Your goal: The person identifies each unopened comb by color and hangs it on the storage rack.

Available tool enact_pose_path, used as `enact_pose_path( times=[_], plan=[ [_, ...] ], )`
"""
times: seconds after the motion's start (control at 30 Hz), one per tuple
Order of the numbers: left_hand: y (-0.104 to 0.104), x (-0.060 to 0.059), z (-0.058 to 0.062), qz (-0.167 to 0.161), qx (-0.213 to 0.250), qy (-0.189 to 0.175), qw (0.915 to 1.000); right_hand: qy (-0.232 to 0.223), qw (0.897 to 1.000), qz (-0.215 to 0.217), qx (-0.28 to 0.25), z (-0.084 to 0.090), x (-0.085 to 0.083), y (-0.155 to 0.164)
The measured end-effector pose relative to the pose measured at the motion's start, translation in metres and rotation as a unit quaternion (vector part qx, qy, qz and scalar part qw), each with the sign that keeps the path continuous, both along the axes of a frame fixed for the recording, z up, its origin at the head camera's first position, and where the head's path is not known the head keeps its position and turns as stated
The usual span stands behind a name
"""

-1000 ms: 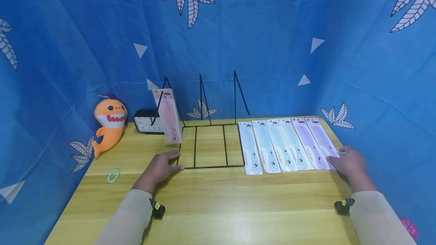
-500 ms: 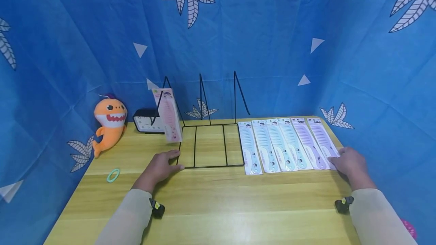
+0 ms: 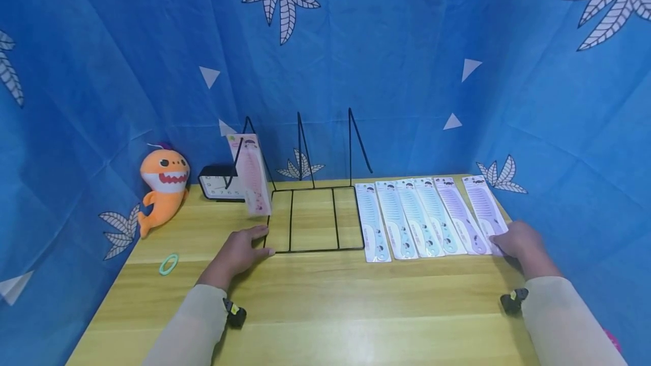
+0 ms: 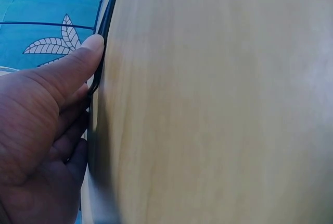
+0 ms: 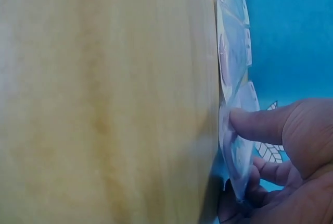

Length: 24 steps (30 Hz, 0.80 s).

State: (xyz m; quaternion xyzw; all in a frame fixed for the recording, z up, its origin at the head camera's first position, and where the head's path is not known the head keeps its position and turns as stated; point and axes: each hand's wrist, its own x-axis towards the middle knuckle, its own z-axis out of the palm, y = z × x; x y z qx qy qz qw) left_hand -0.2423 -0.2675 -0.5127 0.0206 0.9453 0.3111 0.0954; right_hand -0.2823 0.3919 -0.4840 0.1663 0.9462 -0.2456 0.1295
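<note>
Staged tabletop booth, blue leaf-print cloth (image 3: 396, 61) draped at 9, 12 and 3 o'clock, wooden table (image 3: 325, 309), plush shark (image 3: 164, 185) and clock (image 3: 216, 184) at 10 o'clock

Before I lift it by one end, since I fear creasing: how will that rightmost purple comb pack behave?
The purple comb pack looks thin, flat and probably light. The right hand pinches its near end, which already curves in the right wrist view, so it may flex. Its glossy wrap could slip.

Orange shark toy (image 3: 164, 186), blue leaf-patterned backdrop (image 3: 386, 44).
</note>
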Motion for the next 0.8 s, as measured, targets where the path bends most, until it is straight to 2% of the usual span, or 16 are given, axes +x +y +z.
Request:
enact_pose_path(
  times=[0.33, 0.5, 0.8],
  plan=[
    [0.002, 0.000, 0.000, 0.007, 0.001, -0.008, 0.9999, 0.077, 0.996, -0.034, 0.023, -0.003, 0.005, 0.000],
    [0.001, 0.000, -0.001, 0.005, 0.001, -0.001, 1.0000, 0.092, 0.994, -0.049, 0.043, 0.003, 0.006, -0.002],
    [0.001, -0.001, -0.002, 0.007, -0.002, -0.004, 1.0000, 0.119, 0.988, -0.022, 0.099, 0.012, 0.007, -0.001]
  ],
)
